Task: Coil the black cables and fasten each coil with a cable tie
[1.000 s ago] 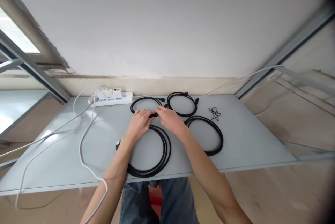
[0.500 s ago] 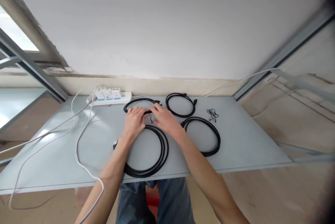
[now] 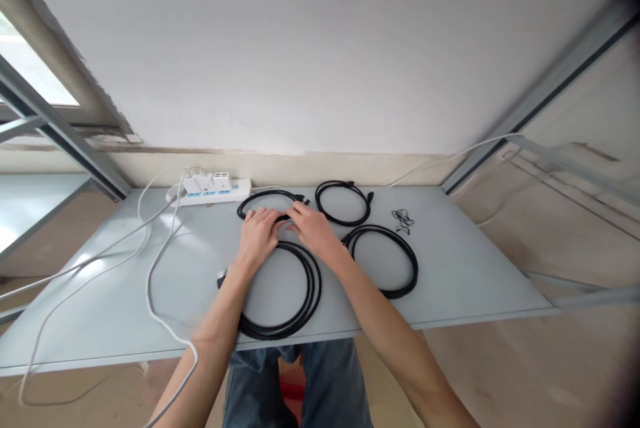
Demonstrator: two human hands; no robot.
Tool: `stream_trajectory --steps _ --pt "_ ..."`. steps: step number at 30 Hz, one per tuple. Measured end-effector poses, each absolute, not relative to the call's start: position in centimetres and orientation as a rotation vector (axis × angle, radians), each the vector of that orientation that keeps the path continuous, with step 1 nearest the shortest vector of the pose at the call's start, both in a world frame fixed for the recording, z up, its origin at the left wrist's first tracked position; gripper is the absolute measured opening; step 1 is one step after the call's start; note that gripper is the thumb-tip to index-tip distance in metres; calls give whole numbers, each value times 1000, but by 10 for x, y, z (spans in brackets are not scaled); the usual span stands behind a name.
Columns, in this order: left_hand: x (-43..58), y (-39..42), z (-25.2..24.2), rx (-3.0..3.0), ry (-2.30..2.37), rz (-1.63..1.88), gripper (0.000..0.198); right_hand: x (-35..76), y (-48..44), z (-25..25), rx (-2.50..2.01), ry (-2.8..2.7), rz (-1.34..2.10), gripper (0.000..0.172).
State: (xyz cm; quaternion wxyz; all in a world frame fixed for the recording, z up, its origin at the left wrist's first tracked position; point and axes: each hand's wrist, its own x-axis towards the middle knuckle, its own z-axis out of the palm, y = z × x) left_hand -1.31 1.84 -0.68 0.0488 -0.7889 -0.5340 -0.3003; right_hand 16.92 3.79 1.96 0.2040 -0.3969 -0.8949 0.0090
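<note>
Both hands meet at the near side of a small coiled black cable [image 3: 267, 193] lying at the back of the table. My left hand [image 3: 259, 236] is closed, its fingers gripping the coil from the left. My right hand [image 3: 313, 231] closes on the same stretch of the coil from the right, thumb and fingertips close together. A thin black tie [image 3: 289, 221] shows between the fingertips; its ends are mostly hidden. The coil's plug end [image 3: 301, 199] sticks out just beyond the right fingers. Below the hands lies a larger coiled black cable [image 3: 315, 281], partly under my left forearm.
Two more black cable coils, one at the back [image 3: 320, 209] and one at the right [image 3: 414, 268], lie on the grey table [image 3: 465, 275]. Thin black ties [image 3: 403, 220] form a small heap. A white power strip [image 3: 240, 189] with chargers trails white cords [image 3: 150, 288] across the left side.
The thin black strand that hung between my hands is now mostly hidden at the fingertips. My right thumb has moved slightly closer to the coil. The view has shifted a little.
</note>
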Motion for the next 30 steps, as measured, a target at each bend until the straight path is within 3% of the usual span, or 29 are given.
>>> stream_trajectory --steps 4,10,16,30 --pt "-12 18 -6 -2411 -1627 -895 23 165 35 20 -1176 -2500 -35 13" --pt "-12 18 -5 -2407 -1622 -913 23 169 36 22 -1128 -2484 55 30" --pt "-14 19 -7 -2408 -1613 -910 22 173 41 18 -1073 -2448 155 24" --pt "-12 20 -9 -2441 -1663 -966 22 170 47 4 -1000 -2307 197 29"
